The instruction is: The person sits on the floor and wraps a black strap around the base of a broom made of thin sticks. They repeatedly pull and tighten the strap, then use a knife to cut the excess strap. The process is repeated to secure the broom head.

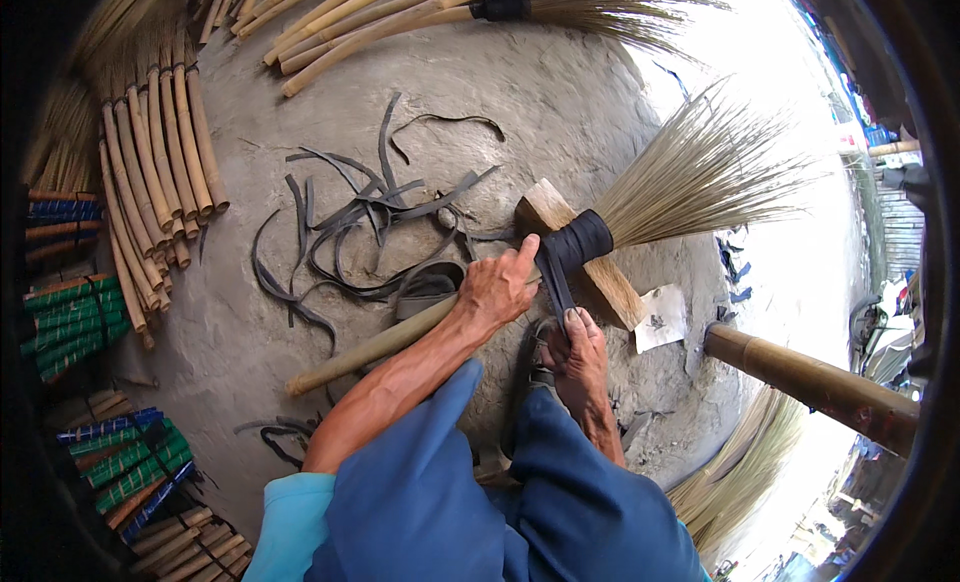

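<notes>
A grass broom (700,177) lies slanted in front of me, its bristles fanned out to the far right. Its pale bamboo handle (365,349) runs back to the left under my forearm. Black rubber wraps the neck in a band (582,239), which rests against a wooden block (618,294). My left hand (498,287) is closed round the handle beside the band, its index finger extended to the wrapping. From the band a black rubber strip (556,285) comes down taut to my right hand (580,364), which pinches it between thumb and fingers.
Loose black rubber strips (375,207) lie tangled on the grey ground. Finished brooms (390,32) lie at the far side. Bundled bamboo handles (160,162) and green-wrapped bundles (75,317) line the left. A thick bamboo pole (810,384) juts in from the right, near a paper scrap (662,318).
</notes>
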Motion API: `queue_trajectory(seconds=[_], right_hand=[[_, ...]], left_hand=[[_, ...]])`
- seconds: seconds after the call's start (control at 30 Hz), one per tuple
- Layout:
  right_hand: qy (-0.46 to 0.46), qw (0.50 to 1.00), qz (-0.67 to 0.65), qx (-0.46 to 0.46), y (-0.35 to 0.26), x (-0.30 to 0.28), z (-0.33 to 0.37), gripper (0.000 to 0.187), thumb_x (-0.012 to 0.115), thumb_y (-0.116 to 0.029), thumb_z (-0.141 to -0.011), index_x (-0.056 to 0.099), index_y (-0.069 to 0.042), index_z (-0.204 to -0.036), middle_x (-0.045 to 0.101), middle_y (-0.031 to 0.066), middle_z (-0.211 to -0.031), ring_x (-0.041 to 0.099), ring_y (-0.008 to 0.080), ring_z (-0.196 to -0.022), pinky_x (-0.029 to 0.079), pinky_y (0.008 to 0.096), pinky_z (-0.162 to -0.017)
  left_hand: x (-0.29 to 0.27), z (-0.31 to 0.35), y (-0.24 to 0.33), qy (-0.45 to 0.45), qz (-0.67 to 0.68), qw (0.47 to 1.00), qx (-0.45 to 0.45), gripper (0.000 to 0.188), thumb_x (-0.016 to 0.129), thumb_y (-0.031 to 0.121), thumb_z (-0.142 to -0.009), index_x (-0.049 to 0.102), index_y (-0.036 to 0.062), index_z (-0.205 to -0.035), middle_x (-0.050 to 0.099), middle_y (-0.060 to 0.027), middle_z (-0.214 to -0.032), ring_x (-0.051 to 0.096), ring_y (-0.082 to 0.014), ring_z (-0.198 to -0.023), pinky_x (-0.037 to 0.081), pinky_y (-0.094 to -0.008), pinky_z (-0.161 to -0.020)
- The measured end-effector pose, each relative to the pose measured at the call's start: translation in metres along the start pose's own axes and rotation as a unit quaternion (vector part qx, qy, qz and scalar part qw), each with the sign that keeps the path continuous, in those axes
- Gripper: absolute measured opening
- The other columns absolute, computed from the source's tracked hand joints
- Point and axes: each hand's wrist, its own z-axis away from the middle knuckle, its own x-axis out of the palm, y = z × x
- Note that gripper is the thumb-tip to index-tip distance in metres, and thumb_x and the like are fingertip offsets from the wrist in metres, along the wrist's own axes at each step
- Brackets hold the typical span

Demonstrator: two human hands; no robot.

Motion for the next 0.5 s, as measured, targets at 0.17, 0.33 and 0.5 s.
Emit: queue_trajectory(seconds=[0.17,0.33,0.5], right_hand=[[0.014,1.000,0.010,0.000,-0.004,0.004,0.009,0.018,0.063,-0.029,-0.115,0.059,-0.013,-0.109,0.046,-0.0076,-0.071,0.041,0.0062,-0.055,0.038,0.0275,-0.053],[0.013,0.996,0.086,0.010,0.001,-0.011,0.014,0.021,0.061,-0.029,-0.116,0.061,-0.011,-0.105,0.049,-0.0045,-0.072,0.043,0.0090,-0.057,0.041,0.0293,-0.056],[0.065,0.867,0.483,-0.104,0.008,-0.034,-0.026,0.027,0.059,-0.025,-0.114,0.063,0.001,-0.107,0.061,0.0162,-0.085,0.059,0.0284,-0.077,0.049,0.0412,-0.074]], left_hand=[[0.000,-0.002,-0.004,-0.009,0.013,1.000,-0.005,0.076,0.078,0.034,-0.097,0.045,0.0137,-0.163,0.077,-0.0294,-0.115,0.074,-0.0559,-0.102,0.059,-0.0674,-0.089],[-0.002,0.001,-0.007,-0.002,0.014,1.000,0.015,0.080,0.081,0.028,-0.092,0.046,0.0096,-0.163,0.078,-0.0283,-0.105,0.076,-0.0531,-0.098,0.061,-0.0635,-0.085],[-0.012,-0.012,-0.012,0.001,0.067,0.998,0.007,0.075,0.083,0.028,-0.088,0.056,0.0070,-0.154,0.078,-0.0286,-0.104,0.076,-0.0524,-0.101,0.062,-0.0596,-0.088]])
